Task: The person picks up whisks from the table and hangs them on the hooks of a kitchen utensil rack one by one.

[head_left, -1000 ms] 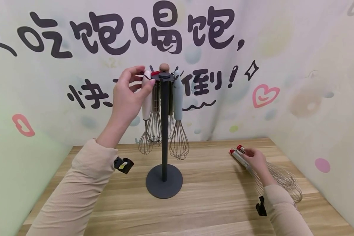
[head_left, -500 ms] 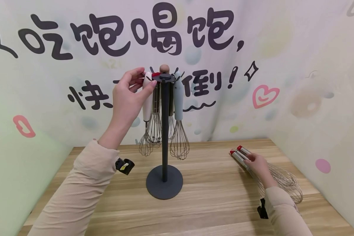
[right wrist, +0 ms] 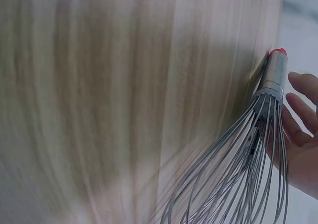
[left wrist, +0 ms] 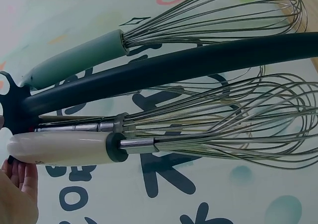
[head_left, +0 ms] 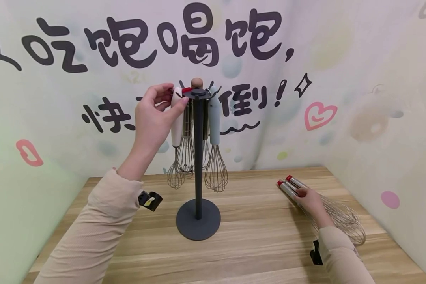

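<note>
A dark grey whisk stand (head_left: 198,165) rises from a round base, with several whisks hanging from its top. My left hand (head_left: 154,110) is at that top: the thumb touches the hooked disc, and the fingers reach behind the end of a white-handled whisk (head_left: 176,122). Opposite it hangs a light-blue-handled whisk (head_left: 214,118). On the table at the right lie steel whisks (head_left: 287,189) with red handle ends. Over their handles is my right hand (head_left: 309,199); in the right wrist view its fingers (right wrist: 303,107) are spread loosely beside a steel handle.
The stand and whisks are on a wood-grain table (head_left: 248,236). Behind it, a pale wall (head_left: 362,71) carries large dark lettering. A wooden handle end (head_left: 197,83) shows behind the stand's top. Each sleeve has a black camera mount (head_left: 150,200) at the cuff.
My right hand has drawn back slightly along the steel handles, away from their red ends. My left hand stays at the stand's top.
</note>
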The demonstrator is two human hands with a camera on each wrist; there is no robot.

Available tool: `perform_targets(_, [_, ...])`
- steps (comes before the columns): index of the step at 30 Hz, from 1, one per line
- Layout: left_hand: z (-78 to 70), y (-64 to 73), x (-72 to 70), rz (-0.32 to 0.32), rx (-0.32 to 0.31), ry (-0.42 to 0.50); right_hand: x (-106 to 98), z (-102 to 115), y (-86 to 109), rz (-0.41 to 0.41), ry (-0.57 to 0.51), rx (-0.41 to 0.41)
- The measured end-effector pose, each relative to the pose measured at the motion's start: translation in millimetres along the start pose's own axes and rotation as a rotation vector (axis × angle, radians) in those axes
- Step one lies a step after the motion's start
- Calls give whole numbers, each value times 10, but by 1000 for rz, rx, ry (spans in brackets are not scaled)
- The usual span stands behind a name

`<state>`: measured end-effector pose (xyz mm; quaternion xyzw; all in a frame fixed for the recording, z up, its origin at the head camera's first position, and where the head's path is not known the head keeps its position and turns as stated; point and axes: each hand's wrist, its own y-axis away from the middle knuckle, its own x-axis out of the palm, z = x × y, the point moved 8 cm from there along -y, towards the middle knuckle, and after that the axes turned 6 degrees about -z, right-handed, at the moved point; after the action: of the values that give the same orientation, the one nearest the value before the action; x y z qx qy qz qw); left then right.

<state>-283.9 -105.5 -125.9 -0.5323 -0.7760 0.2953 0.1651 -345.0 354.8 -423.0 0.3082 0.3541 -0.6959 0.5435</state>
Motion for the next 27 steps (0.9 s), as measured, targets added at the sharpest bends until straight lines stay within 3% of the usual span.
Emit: perform_targets(27, [-4, 48, -3, -104, -12, 9, 87, 17, 0, 47, 58, -27])
